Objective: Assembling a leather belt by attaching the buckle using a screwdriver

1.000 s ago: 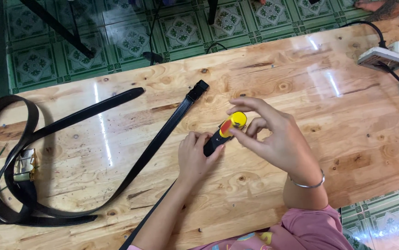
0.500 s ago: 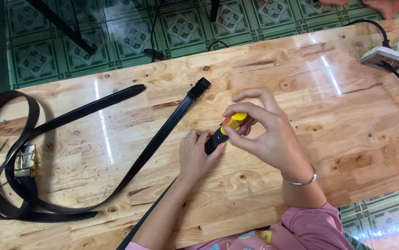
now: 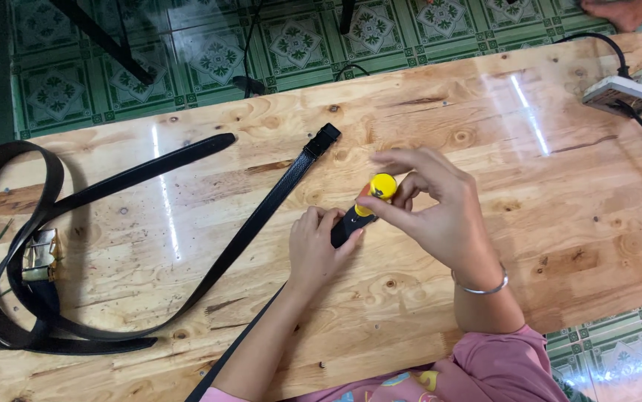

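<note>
**Small yellow-and-black tool held upright on the belt strap**

Nearest me, my left hand [image 3: 317, 249] lies low on the counter [image 3: 574, 223], its fingers closed about the black lower part of a short tool [image 3: 362, 212], and it seems to press down on the strap under it; I cannot tell what the tool's tip is, since the hand hides it; just beyond, my right hand [image 3: 432, 212] pinches the yellow cap of the same tool between thumb and fingertips, a thin bangle [image 3: 481, 286] on that wrist; I judge the tool light, stiff and hard, smooth on the rounded cap and so liable to slip, best held low on the black body with the cap only steadied; the black belt [image 3: 261, 216] runs from under my left forearm up to its squared end [image 3: 324, 138]; it looks limp along its length, flat and a little glossy, so I would take it by pressing it flat near the tool; to the left a second belt [image 3: 8, 246] lies looped with a brassy buckle [image 3: 38, 253]; far right, a power strip [image 3: 622, 91] with its cable; past the counter's edge, green patterned floor tiles [image 3: 216, 52].
</note>
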